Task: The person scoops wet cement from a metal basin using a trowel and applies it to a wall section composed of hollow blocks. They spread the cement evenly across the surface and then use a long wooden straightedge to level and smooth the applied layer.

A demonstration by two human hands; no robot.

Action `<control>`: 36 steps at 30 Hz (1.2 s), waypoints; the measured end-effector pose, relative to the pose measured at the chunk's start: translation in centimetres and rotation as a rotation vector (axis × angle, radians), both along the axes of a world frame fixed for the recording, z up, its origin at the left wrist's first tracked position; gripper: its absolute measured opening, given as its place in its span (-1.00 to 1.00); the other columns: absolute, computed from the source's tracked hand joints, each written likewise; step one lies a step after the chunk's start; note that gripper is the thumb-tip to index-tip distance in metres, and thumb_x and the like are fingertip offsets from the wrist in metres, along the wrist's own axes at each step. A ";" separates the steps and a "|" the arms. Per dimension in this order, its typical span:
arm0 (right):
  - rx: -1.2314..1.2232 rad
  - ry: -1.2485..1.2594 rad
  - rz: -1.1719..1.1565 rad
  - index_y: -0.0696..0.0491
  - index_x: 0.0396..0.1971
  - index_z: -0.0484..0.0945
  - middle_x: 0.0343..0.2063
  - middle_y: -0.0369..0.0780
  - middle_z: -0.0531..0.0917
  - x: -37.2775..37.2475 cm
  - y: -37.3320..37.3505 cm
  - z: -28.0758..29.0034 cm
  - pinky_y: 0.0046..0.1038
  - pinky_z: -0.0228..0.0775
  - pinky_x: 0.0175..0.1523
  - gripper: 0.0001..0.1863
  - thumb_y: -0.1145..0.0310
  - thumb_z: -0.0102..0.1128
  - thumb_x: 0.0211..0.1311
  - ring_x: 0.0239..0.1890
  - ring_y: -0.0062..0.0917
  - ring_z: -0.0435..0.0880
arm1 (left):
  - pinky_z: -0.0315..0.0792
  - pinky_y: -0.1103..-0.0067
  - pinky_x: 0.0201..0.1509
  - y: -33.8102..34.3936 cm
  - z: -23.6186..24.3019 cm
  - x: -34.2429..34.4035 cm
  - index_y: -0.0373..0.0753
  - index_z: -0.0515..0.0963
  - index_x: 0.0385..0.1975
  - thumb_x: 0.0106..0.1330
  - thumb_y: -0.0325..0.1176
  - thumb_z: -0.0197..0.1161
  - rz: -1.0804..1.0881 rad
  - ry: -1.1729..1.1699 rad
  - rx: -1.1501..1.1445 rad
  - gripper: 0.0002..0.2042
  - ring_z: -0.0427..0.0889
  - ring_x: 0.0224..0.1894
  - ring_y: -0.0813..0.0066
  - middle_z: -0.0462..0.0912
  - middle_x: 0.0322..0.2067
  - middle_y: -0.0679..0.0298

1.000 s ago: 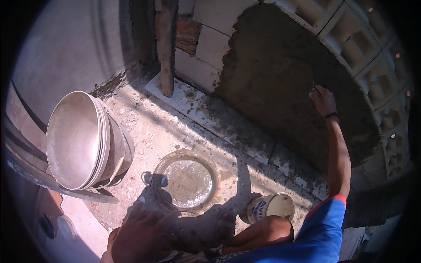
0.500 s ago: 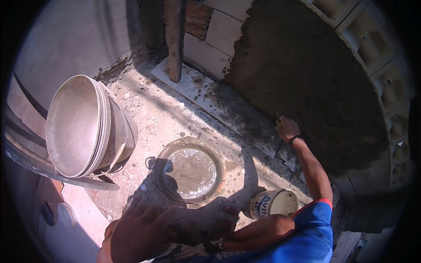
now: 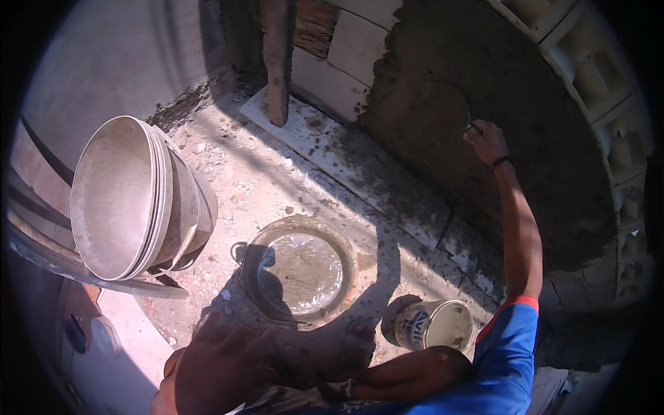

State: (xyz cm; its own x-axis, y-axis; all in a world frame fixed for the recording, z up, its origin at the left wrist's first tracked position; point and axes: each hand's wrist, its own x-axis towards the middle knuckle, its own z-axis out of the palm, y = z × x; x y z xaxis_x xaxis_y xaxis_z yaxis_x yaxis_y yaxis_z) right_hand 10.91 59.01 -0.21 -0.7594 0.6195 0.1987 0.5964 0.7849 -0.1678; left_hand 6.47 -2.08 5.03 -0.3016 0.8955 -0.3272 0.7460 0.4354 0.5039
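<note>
I see right hand (image 3: 487, 143), upper right, fingers curled round handle (image 3: 474, 127) of trowel-like tool (image 3: 469, 120) at dark mortar (image 3: 546, 166). Left hand (image 3: 225, 363), lower left, shadowed; finger state I can't tell. Tool probably light, stiff, slippery when wet; best gripped by handle.

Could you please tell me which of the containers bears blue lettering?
The small bucket beside the knee, right of the basin; the basin and the large bucket show none.
</note>
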 end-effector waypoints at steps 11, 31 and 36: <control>-0.036 0.219 0.048 0.13 -0.03 0.56 -0.25 -0.01 0.73 5.7 -4.0 -6.0 -0.16 0.51 -0.06 -0.61 0.24 0.28 0.20 -0.13 -0.06 0.70 | 0.32 0.06 0.34 -1.0 1.3 0.2 -0.05 0.52 0.20 -0.07 -0.07 0.54 0.107 0.045 0.001 -0.28 0.65 -0.03 0.14 0.68 -0.11 0.19; -0.026 0.198 -0.049 0.06 0.02 0.61 -0.19 0.00 0.72 3.7 -1.1 -6.7 -0.14 0.51 0.03 -0.52 0.16 0.34 0.11 -0.09 -0.07 0.70 | 0.17 0.28 0.47 -2.5 -3.3 1.7 -0.36 0.42 0.25 0.35 -0.12 0.20 1.075 -1.037 0.158 -0.44 0.39 0.29 -0.02 0.48 0.21 -0.03; -0.129 0.257 -0.053 0.15 -0.02 0.62 -0.21 0.00 0.73 5.9 -4.0 -10.7 -0.19 0.51 0.02 -0.55 0.23 0.34 0.13 -0.10 -0.13 0.73 | 0.16 0.27 0.47 -2.3 -3.2 0.4 -0.36 0.42 0.25 0.34 -0.13 0.19 0.802 -0.736 0.036 -0.44 0.39 0.28 -0.02 0.48 0.21 -0.03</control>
State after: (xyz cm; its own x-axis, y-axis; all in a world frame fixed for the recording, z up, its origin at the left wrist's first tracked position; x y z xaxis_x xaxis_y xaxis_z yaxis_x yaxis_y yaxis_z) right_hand 16.76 54.98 -10.88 -0.6603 0.6894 0.2978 0.5608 0.7165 -0.4150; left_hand 6.85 -4.40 1.86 -0.5436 0.5380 -0.6442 -0.2387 0.6367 0.7332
